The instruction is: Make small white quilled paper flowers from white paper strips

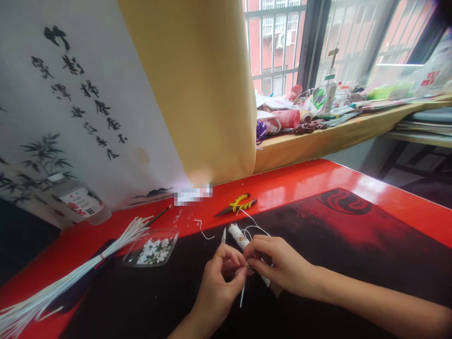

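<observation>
My left hand (221, 278) pinches a thin white stem (242, 297) whose end pokes out below the thumb. My right hand (278, 261) meets it at the fingertips, pinched on fine white thread; the exact point of contact is hidden by the fingers. A white thread roll (238, 237) lies on the dark mat behind and partly under my right hand, with a loose loop of white thread (252, 219) trailing from it. The pointed metal tip (223, 234) of a tool shows just past my left fingers; I cannot tell whether that hand holds it.
Yellow-and-black pliers (240, 203) lie beyond the thread roll. At left are a clear tray (129, 259) of small white flowers and a bundle of white stems (88, 268). A plastic jar (81, 202) stands at the back left. Craft supplies crowd the windowsill (300, 146).
</observation>
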Action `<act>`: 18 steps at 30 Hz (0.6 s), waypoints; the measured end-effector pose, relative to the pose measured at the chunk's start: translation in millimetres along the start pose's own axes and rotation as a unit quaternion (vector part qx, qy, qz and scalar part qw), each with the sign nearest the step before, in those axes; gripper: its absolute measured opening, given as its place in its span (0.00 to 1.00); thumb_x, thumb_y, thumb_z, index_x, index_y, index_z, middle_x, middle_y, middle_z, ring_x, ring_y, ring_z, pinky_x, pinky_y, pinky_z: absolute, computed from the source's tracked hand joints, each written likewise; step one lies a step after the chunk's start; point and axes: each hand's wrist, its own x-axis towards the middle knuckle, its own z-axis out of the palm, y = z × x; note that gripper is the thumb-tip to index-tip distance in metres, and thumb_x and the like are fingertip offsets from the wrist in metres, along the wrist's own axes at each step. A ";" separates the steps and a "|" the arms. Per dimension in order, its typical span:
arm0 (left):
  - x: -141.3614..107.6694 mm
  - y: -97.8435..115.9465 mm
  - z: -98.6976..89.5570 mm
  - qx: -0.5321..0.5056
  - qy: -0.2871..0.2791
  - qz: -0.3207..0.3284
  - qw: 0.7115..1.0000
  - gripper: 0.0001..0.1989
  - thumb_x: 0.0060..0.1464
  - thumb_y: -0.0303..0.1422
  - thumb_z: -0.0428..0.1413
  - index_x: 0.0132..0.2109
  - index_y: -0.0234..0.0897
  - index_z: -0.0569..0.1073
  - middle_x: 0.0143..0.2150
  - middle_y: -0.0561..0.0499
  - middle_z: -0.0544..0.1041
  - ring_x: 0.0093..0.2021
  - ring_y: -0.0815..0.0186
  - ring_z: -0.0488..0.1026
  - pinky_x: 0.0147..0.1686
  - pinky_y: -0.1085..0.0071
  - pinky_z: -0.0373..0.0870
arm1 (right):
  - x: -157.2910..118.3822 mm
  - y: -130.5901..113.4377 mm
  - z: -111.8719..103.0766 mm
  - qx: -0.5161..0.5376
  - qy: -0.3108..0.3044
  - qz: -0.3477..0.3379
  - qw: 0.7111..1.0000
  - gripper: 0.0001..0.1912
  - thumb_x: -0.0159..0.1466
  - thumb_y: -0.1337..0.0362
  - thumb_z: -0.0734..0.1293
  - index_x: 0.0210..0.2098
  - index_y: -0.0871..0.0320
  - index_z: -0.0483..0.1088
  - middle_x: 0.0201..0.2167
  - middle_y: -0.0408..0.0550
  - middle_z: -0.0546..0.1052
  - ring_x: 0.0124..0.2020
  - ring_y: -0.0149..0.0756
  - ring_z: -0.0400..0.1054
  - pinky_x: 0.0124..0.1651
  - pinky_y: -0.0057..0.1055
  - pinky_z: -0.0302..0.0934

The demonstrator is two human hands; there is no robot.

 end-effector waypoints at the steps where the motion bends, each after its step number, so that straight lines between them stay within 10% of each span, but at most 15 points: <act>1: -1.0 -0.8 0.1 0.014 -0.002 0.006 1.000 0.09 0.50 0.22 0.50 0.29 0.39 0.59 0.31 0.56 0.67 0.31 0.70 0.70 0.34 0.72 0.67 | -0.1 0.3 0.4 0.000 0.001 0.002 1.000 0.08 0.55 0.75 0.60 0.30 0.58 0.68 0.25 0.39 0.67 0.25 0.25 0.61 0.28 0.21 0.55; 10: -1.2 1.8 -2.3 0.072 -0.008 0.002 0.997 0.09 0.49 0.23 0.51 0.28 0.39 0.58 0.29 0.57 0.68 0.30 0.68 0.72 0.33 0.71 0.68 | -0.2 0.0 0.7 0.027 0.004 -0.007 1.000 0.10 0.57 0.73 0.60 0.36 0.57 0.67 0.41 0.47 0.66 0.33 0.28 0.63 0.37 0.25 0.58; 18: -0.7 2.0 1.1 0.078 0.037 0.015 0.996 0.08 0.48 0.24 0.52 0.28 0.39 0.60 0.29 0.56 0.69 0.30 0.68 0.71 0.33 0.71 0.68 | 3.3 -2.0 -2.7 0.111 -0.014 0.059 0.992 0.06 0.56 0.73 0.61 0.31 0.60 0.69 0.26 0.42 0.71 0.27 0.28 0.64 0.29 0.22 0.57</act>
